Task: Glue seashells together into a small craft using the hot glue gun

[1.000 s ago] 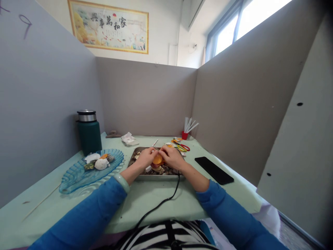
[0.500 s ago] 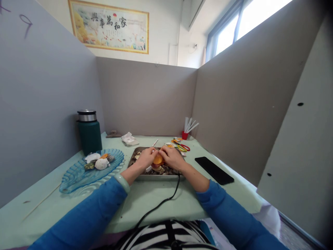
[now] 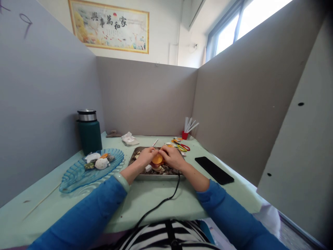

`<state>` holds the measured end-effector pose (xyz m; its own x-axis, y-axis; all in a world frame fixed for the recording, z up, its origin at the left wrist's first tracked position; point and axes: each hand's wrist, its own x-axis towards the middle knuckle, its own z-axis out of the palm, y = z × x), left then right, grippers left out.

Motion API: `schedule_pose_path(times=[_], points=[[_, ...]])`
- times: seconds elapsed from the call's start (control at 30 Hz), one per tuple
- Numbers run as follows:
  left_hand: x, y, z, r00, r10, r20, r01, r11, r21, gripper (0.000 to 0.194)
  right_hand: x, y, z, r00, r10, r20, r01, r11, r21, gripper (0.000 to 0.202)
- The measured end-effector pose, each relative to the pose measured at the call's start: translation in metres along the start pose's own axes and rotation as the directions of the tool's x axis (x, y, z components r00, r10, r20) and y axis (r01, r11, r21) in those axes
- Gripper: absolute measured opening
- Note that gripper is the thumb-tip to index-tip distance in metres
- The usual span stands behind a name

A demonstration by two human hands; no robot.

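Note:
Over a metal tray [image 3: 156, 177] of shells and stones, both hands meet at an orange shell [image 3: 157, 159]. My left hand [image 3: 146, 157] pinches its upper left edge with closed fingers. From the other side, my right hand [image 3: 170, 156] is closed on its upper right edge. The fingertips nearly touch, and anything small between them is hidden. Below the orange shell lie pale and reddish-brown shells [image 3: 159, 169] inside the tray. A white stick [image 3: 155, 142] shows just beyond my left fingers. A black cord [image 3: 166, 199] runs from the tray's right side towards my lap.
On the left, a blue shell-shaped plate [image 3: 75, 180] bears several shells and stones, with a green bottle [image 3: 90, 135] behind it. A black phone [image 3: 214, 170] lies right. Scissors [image 3: 184, 147], a red cup [image 3: 185, 135] of white sticks and crumpled paper [image 3: 129, 138] are farther back.
The orange shell has tilted slightly between my fingers, and its face shows a little more evenly orange. Both hands stay in nearly the same place over the tray.

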<state>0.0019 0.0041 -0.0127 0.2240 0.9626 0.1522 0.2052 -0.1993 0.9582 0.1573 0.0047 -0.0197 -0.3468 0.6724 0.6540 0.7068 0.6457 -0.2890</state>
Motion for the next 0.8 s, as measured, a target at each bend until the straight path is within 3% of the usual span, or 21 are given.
schedule_pose_path(times=[0.2,0.53,0.8], points=[[-0.0028,0.0039,-0.0001,0.999,-0.048,0.026,0.050,0.994,-0.100,0.015,0.0001,-0.0006,-0.0004,1.000,-0.007,-0.002,0.007,1.000,0.013,0.022],[-0.0001,0.0011,0.0010,0.999,-0.040,0.004,0.040,0.999,0.015,0.016,-0.0002,0.0018,0.0038,1.000,0.016,0.020,-0.016,1.000,-0.001,0.020],[-0.0015,0.0010,0.0025,0.998,-0.032,0.058,0.031,0.999,0.030,0.012,-0.0001,0.0041,0.0044,0.999,0.041,0.007,-0.041,0.999,-0.018,0.017]])
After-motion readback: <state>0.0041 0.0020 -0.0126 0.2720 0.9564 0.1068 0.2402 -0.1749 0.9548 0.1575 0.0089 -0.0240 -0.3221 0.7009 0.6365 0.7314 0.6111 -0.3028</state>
